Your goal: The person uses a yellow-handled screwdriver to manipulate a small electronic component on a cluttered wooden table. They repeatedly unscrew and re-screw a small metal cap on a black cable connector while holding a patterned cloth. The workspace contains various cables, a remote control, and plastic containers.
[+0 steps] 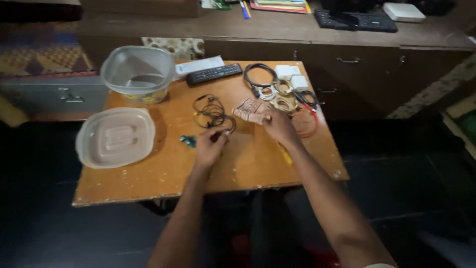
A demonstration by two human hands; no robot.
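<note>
My two bare forearms came up from the near edge of the view onto the small wooden table (163,183). My left hand (209,147) lay curled on the tabletop, thumb and fingers pinched shut on the near end of a tangled black earphone cable (212,113), whose loops spread just beyond my knuckles. A small green object (188,141) sat just to the left of that hand, touching nothing I could make out. My right hand (278,125) reached further in, fingers closed on a flat pinkish packet (251,109), pressing it near the table's middle. Around it lay an orange cable loop (304,124), and beyond it several white and tan coiled cables (277,95), then a black coiled cable (259,75) and white chargers (292,77). On the left lay a clear plastic lid (116,137), with the clear plastic container (138,73) behind it. At the far edge rested a black remote (213,74) beside a white remote (199,65)
</note>
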